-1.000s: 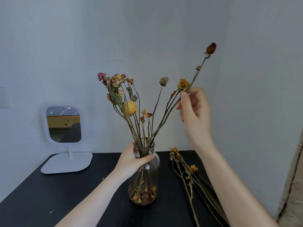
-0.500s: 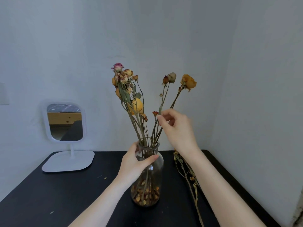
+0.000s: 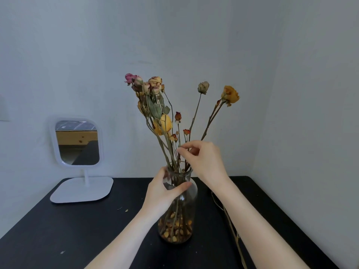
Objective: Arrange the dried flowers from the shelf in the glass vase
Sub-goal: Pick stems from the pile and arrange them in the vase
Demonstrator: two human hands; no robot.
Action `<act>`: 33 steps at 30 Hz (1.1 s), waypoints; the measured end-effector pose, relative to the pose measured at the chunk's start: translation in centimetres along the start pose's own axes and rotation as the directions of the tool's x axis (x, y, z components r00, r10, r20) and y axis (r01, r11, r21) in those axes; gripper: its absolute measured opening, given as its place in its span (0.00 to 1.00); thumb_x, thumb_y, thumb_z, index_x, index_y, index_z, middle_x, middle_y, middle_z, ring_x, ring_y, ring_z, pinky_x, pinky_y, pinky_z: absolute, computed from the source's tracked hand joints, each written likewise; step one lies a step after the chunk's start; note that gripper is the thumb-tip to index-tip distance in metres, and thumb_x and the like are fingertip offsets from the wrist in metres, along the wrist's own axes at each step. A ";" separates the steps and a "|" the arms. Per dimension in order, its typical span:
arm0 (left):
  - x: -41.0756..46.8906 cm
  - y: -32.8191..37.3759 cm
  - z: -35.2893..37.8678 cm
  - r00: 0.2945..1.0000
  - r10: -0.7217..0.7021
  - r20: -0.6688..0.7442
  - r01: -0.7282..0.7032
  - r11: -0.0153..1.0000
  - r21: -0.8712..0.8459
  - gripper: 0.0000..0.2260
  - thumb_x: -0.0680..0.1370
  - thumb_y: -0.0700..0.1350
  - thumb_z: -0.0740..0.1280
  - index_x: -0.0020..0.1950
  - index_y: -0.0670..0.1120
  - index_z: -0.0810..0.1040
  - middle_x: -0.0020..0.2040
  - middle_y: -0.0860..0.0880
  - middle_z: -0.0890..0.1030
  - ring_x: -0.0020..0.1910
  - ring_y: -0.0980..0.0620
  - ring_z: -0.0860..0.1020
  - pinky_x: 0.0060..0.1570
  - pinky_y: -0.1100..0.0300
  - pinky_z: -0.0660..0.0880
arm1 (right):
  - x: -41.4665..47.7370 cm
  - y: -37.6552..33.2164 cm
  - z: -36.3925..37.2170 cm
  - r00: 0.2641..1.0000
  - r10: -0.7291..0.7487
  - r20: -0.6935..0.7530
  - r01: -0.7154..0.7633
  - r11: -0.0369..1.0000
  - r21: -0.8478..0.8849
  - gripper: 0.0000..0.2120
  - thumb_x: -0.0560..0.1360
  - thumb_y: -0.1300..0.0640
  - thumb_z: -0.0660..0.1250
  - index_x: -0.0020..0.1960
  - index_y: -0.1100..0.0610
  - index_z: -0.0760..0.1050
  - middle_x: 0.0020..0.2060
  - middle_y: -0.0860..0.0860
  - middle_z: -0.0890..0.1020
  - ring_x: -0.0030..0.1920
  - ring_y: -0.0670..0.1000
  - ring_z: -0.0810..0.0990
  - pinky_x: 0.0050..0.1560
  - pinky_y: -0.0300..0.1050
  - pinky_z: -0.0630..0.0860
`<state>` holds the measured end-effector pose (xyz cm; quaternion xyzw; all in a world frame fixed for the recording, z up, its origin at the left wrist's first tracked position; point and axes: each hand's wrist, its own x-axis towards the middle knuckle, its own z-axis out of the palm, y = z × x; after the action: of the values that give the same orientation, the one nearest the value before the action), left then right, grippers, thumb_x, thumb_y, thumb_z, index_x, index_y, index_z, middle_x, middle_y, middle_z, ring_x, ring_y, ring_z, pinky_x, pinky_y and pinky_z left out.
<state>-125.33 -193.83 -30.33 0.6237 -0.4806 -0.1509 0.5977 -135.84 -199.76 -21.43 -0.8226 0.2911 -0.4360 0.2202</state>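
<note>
A clear glass vase (image 3: pixel 189 199) stands on the black shelf top (image 3: pixel 81 226), with dried petals in its bottom and several dried flowers (image 3: pixel 155 98) rising from its neck. My left hand (image 3: pixel 165 193) grips the vase's neck. Just above the rim, my right hand (image 3: pixel 204 160) pinches a thin dried stem (image 3: pixel 179 133) topped by a small red bud. More dried stems (image 3: pixel 231 228) lie on the shelf to the right of the vase, mostly hidden behind my right forearm.
A white stand mirror (image 3: pixel 77 142) sits at the back left on its flat base (image 3: pixel 81 189). White walls close the back and right side. Small petal scraps (image 3: pixel 126 210) lie on the shelf. The shelf's right edge runs near my right arm.
My right hand has come down from high on the right to just above the vase rim, lowering the long stem into the vase. My left hand has stayed on the neck.
</note>
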 end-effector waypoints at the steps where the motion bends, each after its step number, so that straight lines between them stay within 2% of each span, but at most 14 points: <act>1: 0.1 0.0 0.0 1.000 0.000 -0.001 0.000 1.000 0.001 0.31 0.57 0.68 0.69 0.57 0.60 0.71 0.51 0.64 0.78 0.52 0.66 0.75 0.49 0.67 0.73 | 0.1 -0.1 0.0 1.000 -0.006 -0.017 0.006 1.000 0.002 0.09 0.74 0.50 0.67 0.52 0.51 0.81 0.32 0.41 0.76 0.34 0.41 0.76 0.35 0.31 0.69; 5: 0.3 -0.4 0.0 1.000 0.004 -0.002 -0.004 1.000 0.014 0.25 0.60 0.65 0.71 0.55 0.61 0.71 0.50 0.64 0.79 0.50 0.71 0.75 0.43 0.71 0.70 | 0.3 0.0 0.5 0.999 -0.018 -0.030 0.016 0.999 -0.044 0.08 0.75 0.51 0.66 0.51 0.52 0.81 0.34 0.43 0.77 0.34 0.43 0.76 0.38 0.37 0.75; 8: 0.4 -0.6 -0.1 1.000 0.002 0.000 -0.002 1.000 0.020 0.23 0.62 0.62 0.72 0.54 0.61 0.72 0.49 0.63 0.79 0.49 0.73 0.74 0.42 0.71 0.70 | 0.2 0.2 1.1 1.000 -0.010 -0.021 0.008 0.994 -0.107 0.09 0.75 0.53 0.66 0.52 0.53 0.81 0.33 0.42 0.75 0.32 0.42 0.73 0.38 0.40 0.76; 13: 0.5 -0.5 -0.1 1.000 -0.008 -0.004 0.008 1.000 0.008 0.26 0.59 0.66 0.71 0.54 0.62 0.71 0.48 0.65 0.79 0.48 0.75 0.74 0.40 0.74 0.69 | -0.3 0.4 1.6 1.000 0.022 0.009 -0.020 0.985 -0.170 0.10 0.75 0.52 0.66 0.54 0.52 0.80 0.44 0.50 0.83 0.39 0.44 0.77 0.45 0.44 0.80; 16: 0.8 -0.6 -0.1 1.000 -0.005 0.006 0.005 1.000 0.012 0.23 0.64 0.60 0.72 0.56 0.62 0.70 0.48 0.66 0.78 0.48 0.77 0.72 0.41 0.73 0.68 | -0.6 0.4 1.0 1.000 0.020 -0.014 -0.022 0.987 -0.157 0.12 0.75 0.51 0.66 0.56 0.51 0.80 0.42 0.50 0.83 0.38 0.44 0.76 0.44 0.46 0.80; 19: 1.0 -0.6 -0.2 1.000 -0.009 0.017 0.009 1.000 0.027 0.22 0.66 0.59 0.73 0.56 0.63 0.69 0.49 0.68 0.76 0.49 0.73 0.74 0.43 0.74 0.66 | -1.1 0.8 0.0 0.999 0.024 -0.029 -0.028 0.991 -0.128 0.12 0.74 0.49 0.66 0.56 0.49 0.79 0.31 0.44 0.77 0.34 0.43 0.76 0.39 0.40 0.77; 21: 1.0 -0.3 -0.4 0.999 -0.014 0.034 0.012 0.999 0.035 0.24 0.65 0.60 0.72 0.58 0.63 0.68 0.51 0.68 0.74 0.52 0.69 0.72 0.49 0.71 0.66 | -1.6 1.3 -0.8 0.999 0.045 -0.027 -0.048 0.993 -0.110 0.10 0.74 0.49 0.67 0.54 0.48 0.79 0.29 0.42 0.75 0.33 0.43 0.77 0.35 0.34 0.72; 23: 0.7 -0.1 -0.5 1.000 -0.009 0.017 0.008 0.999 0.034 0.30 0.65 0.60 0.72 0.65 0.58 0.67 0.57 0.66 0.71 0.58 0.65 0.69 0.56 0.65 0.65 | -2.3 2.0 -1.8 0.997 0.069 -0.021 -0.070 0.993 -0.090 0.08 0.74 0.48 0.66 0.52 0.46 0.79 0.29 0.44 0.76 0.32 0.42 0.76 0.33 0.32 0.68; 26: -1.0 -0.1 -0.5 0.984 -0.038 -0.174 0.043 0.999 0.028 0.36 0.65 0.57 0.74 0.69 0.52 0.64 0.61 0.61 0.68 0.61 0.61 0.66 0.60 0.61 0.64 | -3.5 3.8 -3.6 0.990 0.137 -0.037 -0.139 0.989 -0.052 0.05 0.74 0.46 0.66 0.48 0.44 0.77 0.28 0.45 0.76 0.30 0.39 0.75 0.29 0.29 0.66; 29: -4.3 -0.5 0.2 0.932 -0.017 -0.363 0.041 0.998 0.057 0.25 0.66 0.55 0.74 0.58 0.52 0.68 0.54 0.55 0.71 0.53 0.57 0.71 0.51 0.66 0.67 | -4.8 6.4 -5.4 0.973 0.226 -0.053 -0.229 0.972 -0.056 0.01 0.74 0.47 0.66 0.45 0.43 0.76 0.27 0.45 0.76 0.29 0.37 0.75 0.29 0.29 0.66; 31: -6.8 -0.9 1.6 0.942 0.029 -0.335 -0.004 0.997 0.076 0.16 0.69 0.52 0.72 0.50 0.52 0.69 0.46 0.53 0.71 0.46 0.56 0.71 0.43 0.66 0.67 | -5.8 8.5 -6.4 0.952 0.302 -0.045 -0.305 0.948 -0.088 0.01 0.74 0.48 0.67 0.44 0.44 0.76 0.28 0.45 0.77 0.30 0.39 0.76 0.31 0.31 0.65; 33: -8.7 -1.1 3.4 0.980 0.037 -0.197 -0.024 0.997 0.070 0.09 0.71 0.50 0.70 0.44 0.53 0.71 0.40 0.53 0.72 0.40 0.57 0.71 0.39 0.65 0.69 | -6.8 10.8 -7.1 0.923 0.384 0.008 -0.378 0.911 -0.163 0.02 0.73 0.49 0.67 0.45 0.47 0.77 0.30 0.44 0.78 0.32 0.40 0.76 0.32 0.32 0.65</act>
<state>-131.81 -189.26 -35.48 0.6481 -0.4330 -0.0624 0.6234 -147.96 -203.85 -28.37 -0.7734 0.4751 -0.3437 0.2409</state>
